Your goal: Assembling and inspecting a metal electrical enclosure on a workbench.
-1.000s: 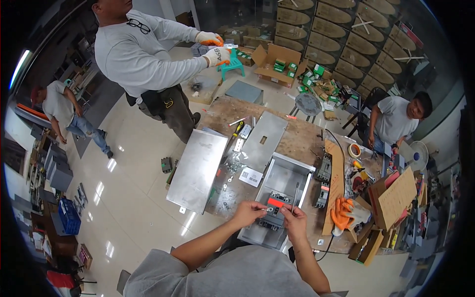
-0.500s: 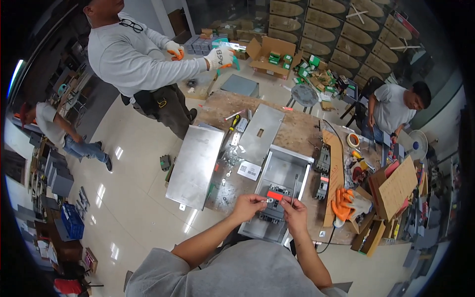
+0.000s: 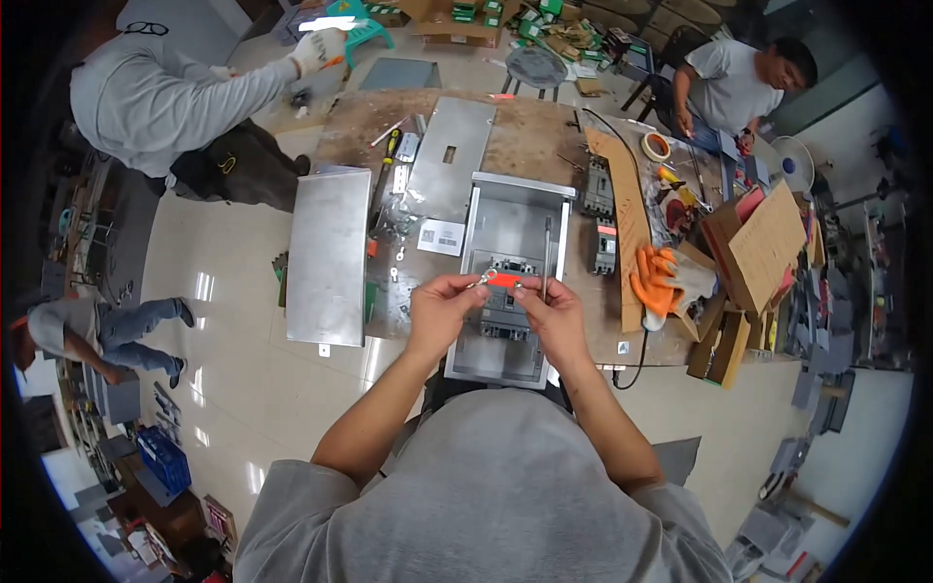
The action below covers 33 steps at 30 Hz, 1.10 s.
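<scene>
Both hands meet above the near edge of the counter (image 3: 525,126), over an open grey metal enclosure (image 3: 512,233). The left hand (image 3: 439,313) and the right hand (image 3: 556,316) each pinch one end of a small red-sleeved cable lug (image 3: 502,280), each grip narrow and closed on it, thumb against forefinger. The lug hangs just above the black circuit breaker (image 3: 503,301) mounted inside the enclosure. A flat steel cover plate (image 3: 328,255) lies along the counter's left edge, orange work gloves (image 3: 653,277) near the right edge, a roll of tape (image 3: 656,146) toward the far right corner
</scene>
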Available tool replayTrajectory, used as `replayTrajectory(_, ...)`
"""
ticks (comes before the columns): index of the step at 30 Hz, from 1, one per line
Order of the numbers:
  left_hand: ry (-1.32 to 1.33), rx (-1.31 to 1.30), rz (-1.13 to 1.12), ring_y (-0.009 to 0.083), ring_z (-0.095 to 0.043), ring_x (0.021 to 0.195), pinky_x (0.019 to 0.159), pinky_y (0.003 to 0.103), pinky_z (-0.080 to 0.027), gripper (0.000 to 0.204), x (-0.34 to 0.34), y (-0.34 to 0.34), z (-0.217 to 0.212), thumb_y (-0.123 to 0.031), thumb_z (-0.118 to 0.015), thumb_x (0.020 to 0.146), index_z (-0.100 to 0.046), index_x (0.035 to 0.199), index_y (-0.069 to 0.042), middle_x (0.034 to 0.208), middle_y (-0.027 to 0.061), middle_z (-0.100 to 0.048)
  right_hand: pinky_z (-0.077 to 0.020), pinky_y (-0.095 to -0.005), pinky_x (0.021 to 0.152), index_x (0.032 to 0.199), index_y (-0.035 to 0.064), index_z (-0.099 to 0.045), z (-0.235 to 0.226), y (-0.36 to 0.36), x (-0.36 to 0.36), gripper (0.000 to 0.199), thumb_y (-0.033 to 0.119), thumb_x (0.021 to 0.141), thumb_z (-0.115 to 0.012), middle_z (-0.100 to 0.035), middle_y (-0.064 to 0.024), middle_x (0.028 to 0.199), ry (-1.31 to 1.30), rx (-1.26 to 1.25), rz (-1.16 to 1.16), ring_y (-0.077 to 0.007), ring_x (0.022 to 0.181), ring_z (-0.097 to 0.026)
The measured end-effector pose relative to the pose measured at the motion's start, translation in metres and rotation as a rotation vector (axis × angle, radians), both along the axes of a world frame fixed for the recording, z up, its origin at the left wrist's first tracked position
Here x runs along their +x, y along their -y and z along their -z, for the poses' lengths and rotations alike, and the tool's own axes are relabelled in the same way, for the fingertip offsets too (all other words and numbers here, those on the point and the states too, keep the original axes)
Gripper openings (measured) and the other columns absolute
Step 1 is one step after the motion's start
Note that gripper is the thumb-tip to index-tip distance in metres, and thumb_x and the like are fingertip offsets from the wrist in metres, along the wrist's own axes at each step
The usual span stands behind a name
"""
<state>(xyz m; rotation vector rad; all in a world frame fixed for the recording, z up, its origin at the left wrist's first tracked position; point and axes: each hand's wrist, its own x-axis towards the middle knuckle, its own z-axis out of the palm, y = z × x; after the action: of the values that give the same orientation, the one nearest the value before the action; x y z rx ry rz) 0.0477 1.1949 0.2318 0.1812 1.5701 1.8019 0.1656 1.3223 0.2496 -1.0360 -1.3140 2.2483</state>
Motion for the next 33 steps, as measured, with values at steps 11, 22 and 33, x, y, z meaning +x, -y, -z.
replayTrajectory(11,-0.027,0.068,0.021,0.0119,-0.064,0.075,0.07,0.024,-0.053,0.016,0.015,-0.002,0.004,0.003,-0.067,0.083,-0.066,0.098,0.003,0.087,0.0096,-0.069,-0.0366,-0.0183,0.055,0.101,0.0017,-0.068,-0.001,0.0,-0.007,0.02,0.01,0.083,-0.072,-0.062,0.0037,0.079,-0.051,0.004,-0.116,-0.0033,0.064,-0.048)
replayTrajectory(22,-0.096,0.107,0.102,0.0096,-0.064,0.08,0.069,0.023,-0.052,0.016,0.025,0.001,0.01,-0.001,-0.066,0.086,-0.068,0.102,0.0,0.087,0.0063,-0.069,-0.0264,-0.0204,0.04,0.101,0.0046,-0.062,0.014,0.001,0.002,0.017,0.009,0.086,-0.067,-0.054,0.0044,0.067,0.029,-0.076,-0.098,-0.0029,0.046,-0.038)
replayTrajectory(33,0.066,-0.149,0.127,0.0071,-0.058,0.068,0.058,0.023,-0.047,0.025,0.01,0.007,0.0,-0.025,-0.064,0.091,-0.07,0.1,-0.002,0.078,0.0036,-0.067,-0.0252,-0.0205,0.039,0.1,0.0056,-0.063,0.008,-0.021,-0.002,0.013,0.009,0.088,-0.063,-0.057,0.0028,0.068,-0.134,-0.16,-0.033,-0.0042,0.045,-0.037)
